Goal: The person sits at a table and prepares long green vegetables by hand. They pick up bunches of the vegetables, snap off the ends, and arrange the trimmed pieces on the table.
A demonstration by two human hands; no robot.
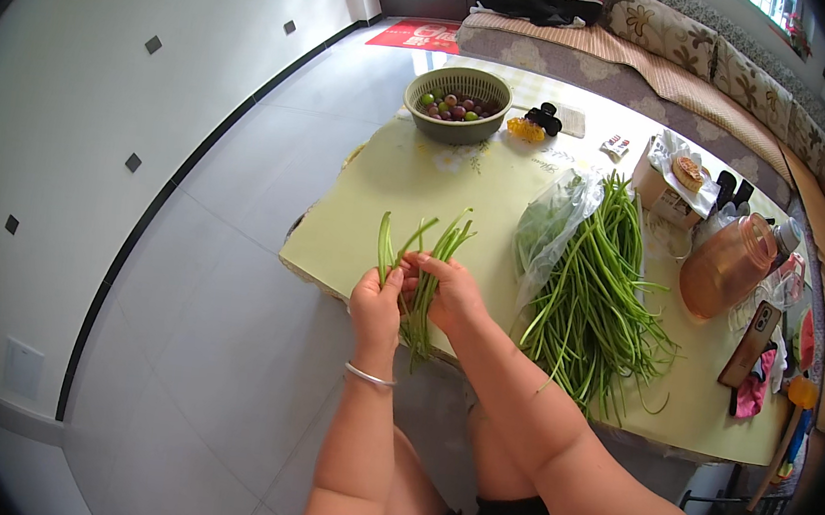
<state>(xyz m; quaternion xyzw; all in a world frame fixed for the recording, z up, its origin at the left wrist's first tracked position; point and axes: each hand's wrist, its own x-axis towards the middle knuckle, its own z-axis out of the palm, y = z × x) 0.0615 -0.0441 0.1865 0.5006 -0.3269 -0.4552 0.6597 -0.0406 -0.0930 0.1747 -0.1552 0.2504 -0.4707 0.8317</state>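
My left hand (375, 304) and my right hand (451, 294) together grip a small bunch of long green beans (424, 259) over the near left edge of the table (378, 204). The bean tips fan upward above my fingers and the ends hang down below them. A thin silver bangle sits on my left wrist. A large pile of long green beans (592, 287) lies on the table just to the right of my right forearm, partly on a clear plastic bag (548, 227).
A green basket (457, 103) of red and green grapes stands at the table's far end, beside a black hair clip (545, 118). An amber plastic jug (726, 265), a phone (751, 343) and a wrapped box (677, 180) crowd the right side. A sofa (675, 54) runs behind; tiled floor lies left.
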